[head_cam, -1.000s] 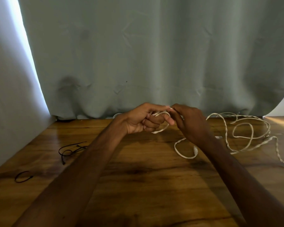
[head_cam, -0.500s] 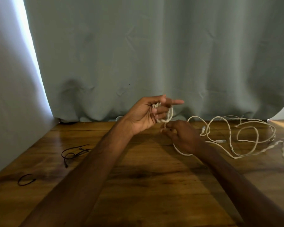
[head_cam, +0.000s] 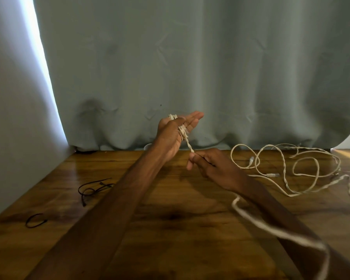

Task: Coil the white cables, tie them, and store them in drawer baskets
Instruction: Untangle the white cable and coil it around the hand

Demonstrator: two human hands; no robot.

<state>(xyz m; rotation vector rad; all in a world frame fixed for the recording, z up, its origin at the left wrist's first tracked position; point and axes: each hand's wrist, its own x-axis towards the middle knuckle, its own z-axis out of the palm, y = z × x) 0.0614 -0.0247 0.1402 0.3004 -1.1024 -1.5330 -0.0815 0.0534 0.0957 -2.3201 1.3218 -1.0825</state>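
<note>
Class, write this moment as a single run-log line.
step: coiling | left hand: raised, white cable wound round it | right hand: pinches taut strand | remainder: loose on table

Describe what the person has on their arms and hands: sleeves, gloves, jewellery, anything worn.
Nothing worn shows. The left forearm and the right forearm are bare down to the frame's edge, with no sleeve or cuff in view. The left hand and the right hand are ungloved. No watch, band or bracelet shows at either wrist, and no ring on the visible fingers, though the light is dim.
</note>
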